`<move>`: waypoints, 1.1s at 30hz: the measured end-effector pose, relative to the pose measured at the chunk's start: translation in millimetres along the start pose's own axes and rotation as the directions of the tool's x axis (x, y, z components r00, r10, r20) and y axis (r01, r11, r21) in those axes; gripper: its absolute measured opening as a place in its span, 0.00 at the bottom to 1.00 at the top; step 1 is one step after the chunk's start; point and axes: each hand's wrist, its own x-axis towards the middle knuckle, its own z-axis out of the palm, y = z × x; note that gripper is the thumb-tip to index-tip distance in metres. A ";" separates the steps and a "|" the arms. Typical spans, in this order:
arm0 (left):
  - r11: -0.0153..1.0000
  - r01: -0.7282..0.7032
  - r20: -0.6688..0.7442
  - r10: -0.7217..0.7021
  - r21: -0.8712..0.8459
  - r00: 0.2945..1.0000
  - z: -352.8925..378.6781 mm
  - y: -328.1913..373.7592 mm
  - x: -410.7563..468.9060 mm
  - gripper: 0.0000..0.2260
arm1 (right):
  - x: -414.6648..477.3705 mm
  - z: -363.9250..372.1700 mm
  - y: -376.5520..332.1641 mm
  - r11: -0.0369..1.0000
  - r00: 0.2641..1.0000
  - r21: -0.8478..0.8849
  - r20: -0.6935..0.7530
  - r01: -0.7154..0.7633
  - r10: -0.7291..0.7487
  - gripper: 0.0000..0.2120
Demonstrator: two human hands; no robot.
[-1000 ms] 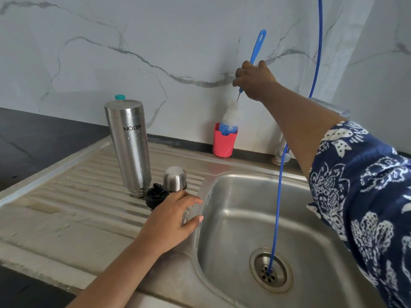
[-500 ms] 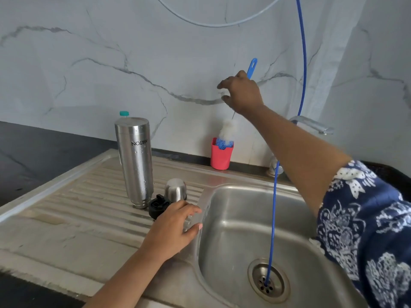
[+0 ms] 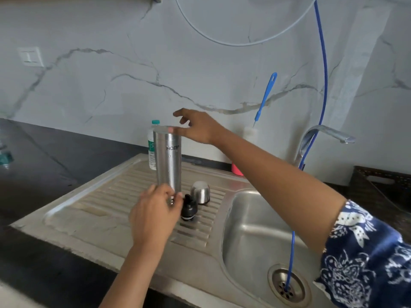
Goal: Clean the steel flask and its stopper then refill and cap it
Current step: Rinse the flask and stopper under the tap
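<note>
The steel flask (image 3: pixel 168 161) stands upside down on the ribbed drainboard (image 3: pixel 100 210). My left hand (image 3: pixel 155 212) is at its lower end, fingers curled round the base. My right hand (image 3: pixel 198 127) hovers at the flask's top end with fingers spread, holding nothing; the thumb is at the rim. The black stopper (image 3: pixel 189 208) lies just right of the flask, and the steel cap (image 3: pixel 200 192) stands behind the stopper. The blue-handled bottle brush (image 3: pixel 266 94) stands in a red holder (image 3: pixel 236 170) against the wall, partly hidden by my right arm.
A plastic water bottle (image 3: pixel 152 150) stands behind the flask. The sink basin (image 3: pixel 255 241) lies to the right, with a blue hose (image 3: pixel 322 63) running down into its drain (image 3: pixel 287 283). The tap (image 3: pixel 329 134) reaches over the basin. A dark basket (image 3: pixel 382 181) sits far right.
My right hand let go of the brush, left it in the red holder and moved left over the flask. My left hand left the sink edge and went to the flask's base.
</note>
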 end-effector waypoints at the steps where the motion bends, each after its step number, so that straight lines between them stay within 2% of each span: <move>1: 0.992 0.081 0.077 -0.089 0.096 0.993 -4.1 -7.6 -0.5 0.14 | 0.8 4.6 -5.4 0.999 0.998 0.028 0.044 -0.036 0.035 0.31; 4: 0.898 0.196 0.347 -0.342 0.394 0.873 -8.4 -33.5 -9.6 0.29 | 6.1 14.6 -14.9 0.989 0.986 0.085 0.125 -0.122 0.111 0.39; 7: 0.873 0.177 0.495 -0.413 0.456 0.765 -4.2 -45.3 -17.6 0.34 | 11.4 19.8 -18.4 0.976 0.972 0.107 0.160 -0.192 0.173 0.42; 10: 0.871 0.159 0.561 -0.429 0.465 0.708 -0.8 -44.3 -18.8 0.34 | 14.5 24.0 -19.1 0.954 0.958 0.157 0.174 -0.257 0.230 0.42; 13: 0.872 0.161 0.579 -0.434 0.462 0.690 1.7 -46.1 -18.6 0.34 | 17.0 27.5 -19.9 0.944 0.951 0.167 0.175 -0.284 0.255 0.37; 18: 0.871 0.157 0.571 -0.431 0.466 0.698 4.5 -50.5 -20.7 0.34 | 17.2 19.4 -22.7 0.933 0.957 0.218 0.021 -0.285 0.288 0.34; 23: 0.867 0.135 0.558 -0.420 0.479 0.716 10.7 -54.9 -21.3 0.34 | 0.5 -36.0 -23.1 0.873 0.915 0.427 -0.204 -0.237 0.348 0.28; 26: 0.870 0.179 0.503 -0.421 0.460 0.754 4.8 -49.1 -20.3 0.32 | -34.0 -79.0 -17.7 0.781 0.866 0.602 -0.288 -0.168 0.409 0.26; 27: 0.878 0.195 0.451 -0.401 0.437 0.797 0.9 -44.3 -20.6 0.31 | -50.8 -89.6 -11.3 0.738 0.846 0.660 -0.308 -0.140 0.436 0.25; 29: 0.941 0.162 0.281 -0.248 0.296 0.927 -3.8 -32.2 -21.2 0.27 | -90.9 -103.8 6.1 0.665 0.807 0.740 -0.333 -0.097 0.488 0.23; 31: 0.996 0.071 0.140 -0.063 -0.047 0.988 -0.7 -12.4 -20.6 0.21 | -132.4 -108.0 26.7 0.586 0.773 0.807 -0.328 -0.068 0.542 0.20; 32: 0.953 0.089 0.158 -0.044 -0.290 0.986 0.3 1.4 -19.3 0.17 | -151.2 -104.6 35.8 0.536 0.753 0.842 -0.314 -0.060 0.578 0.17; 33: 0.840 0.166 0.253 -0.036 -0.517 0.967 4.5 21.9 -18.7 0.15 | -172.0 -101.5 45.9 0.482 0.725 0.875 -0.297 -0.055 0.621 0.14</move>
